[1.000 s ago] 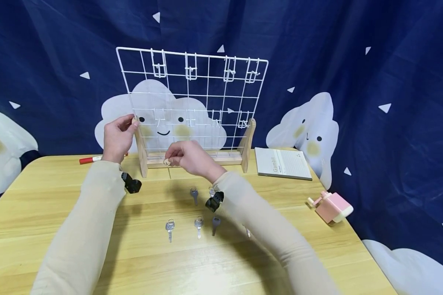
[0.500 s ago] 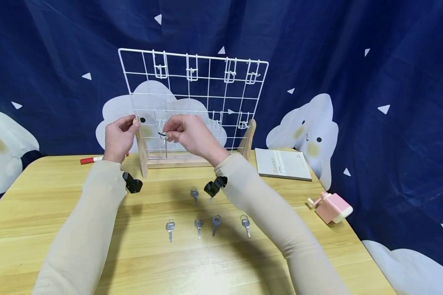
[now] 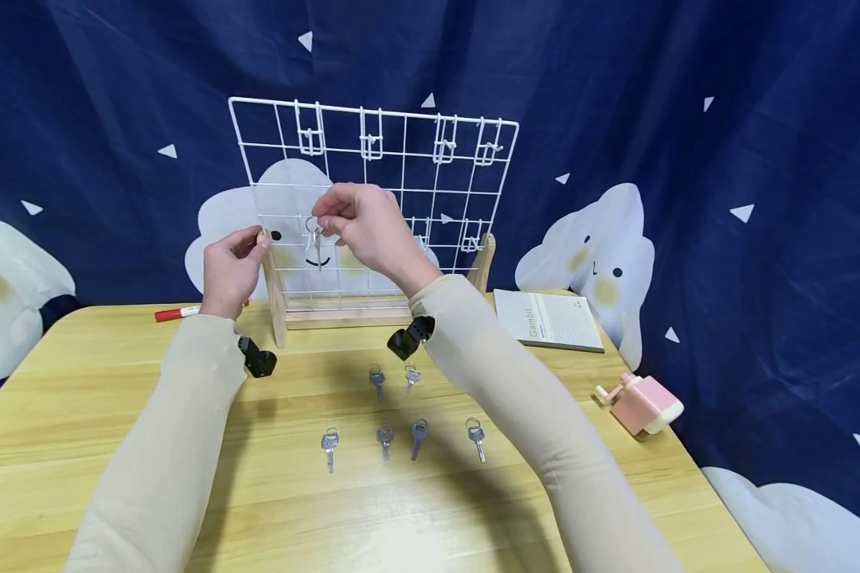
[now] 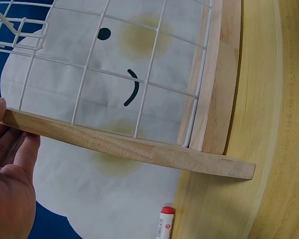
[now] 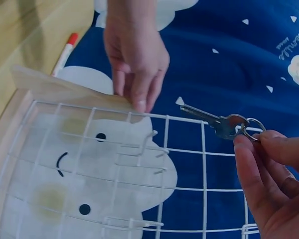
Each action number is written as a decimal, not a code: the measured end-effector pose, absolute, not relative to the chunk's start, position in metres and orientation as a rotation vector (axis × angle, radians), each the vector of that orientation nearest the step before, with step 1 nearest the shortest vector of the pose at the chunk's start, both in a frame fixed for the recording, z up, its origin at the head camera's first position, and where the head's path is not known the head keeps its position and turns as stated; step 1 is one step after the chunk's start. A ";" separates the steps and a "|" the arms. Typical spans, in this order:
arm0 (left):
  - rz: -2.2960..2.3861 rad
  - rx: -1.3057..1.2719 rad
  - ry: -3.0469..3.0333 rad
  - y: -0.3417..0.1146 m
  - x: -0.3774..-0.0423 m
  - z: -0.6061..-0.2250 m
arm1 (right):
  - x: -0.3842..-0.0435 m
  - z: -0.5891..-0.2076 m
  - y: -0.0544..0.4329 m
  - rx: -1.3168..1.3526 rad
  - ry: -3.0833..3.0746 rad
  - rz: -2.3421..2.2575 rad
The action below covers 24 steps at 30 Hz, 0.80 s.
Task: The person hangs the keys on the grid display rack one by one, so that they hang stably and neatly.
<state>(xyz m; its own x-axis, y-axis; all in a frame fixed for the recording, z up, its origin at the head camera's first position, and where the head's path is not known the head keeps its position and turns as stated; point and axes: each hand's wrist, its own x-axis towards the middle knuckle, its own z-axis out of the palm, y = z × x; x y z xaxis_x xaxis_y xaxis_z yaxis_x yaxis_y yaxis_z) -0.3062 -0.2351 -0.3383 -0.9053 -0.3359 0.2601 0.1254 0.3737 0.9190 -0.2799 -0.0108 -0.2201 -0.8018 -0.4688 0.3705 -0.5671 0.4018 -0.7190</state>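
Observation:
My left hand (image 3: 231, 267) pinches the top of the left wooden upright (image 4: 129, 147) of a white wire grid rack. In front of the grid, my right hand (image 3: 369, 227) pinches a metal ring (image 5: 256, 127) between thumb and fingertips, and a silver key (image 5: 217, 123) hangs from it. In the head view this key overlaps the lower left hook of the rack. The right wrist view shows a wire hook (image 5: 148, 144) on the grid, below the key and apart from it. Several white hooks (image 3: 310, 142) line the upper part of the grid.
Several keys (image 3: 330, 450) with rings lie spread on the wooden table in two rows. A red-capped marker (image 3: 175, 313) lies behind the left forearm. To the right are a notepad (image 3: 548, 320) and a pink sharpener with a crank (image 3: 645, 404). A blue curtain hangs behind.
My right hand has risen with the key from near the rack's base to the height of the lower hooks. The left hand has stayed at the upright.

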 end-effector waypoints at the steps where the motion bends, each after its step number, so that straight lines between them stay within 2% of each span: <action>1: -1.545 0.180 -2.230 -0.235 -0.306 -0.339 | -0.281 -0.217 -0.012 0.932 -2.528 1.377; 15: -1.531 0.161 -2.196 -0.236 -0.305 -0.340 | -0.292 -0.166 -0.030 0.795 -2.387 1.535; 24: -1.550 0.157 -2.184 -0.236 -0.306 -0.341 | -0.302 -0.157 -0.036 0.689 -2.288 1.528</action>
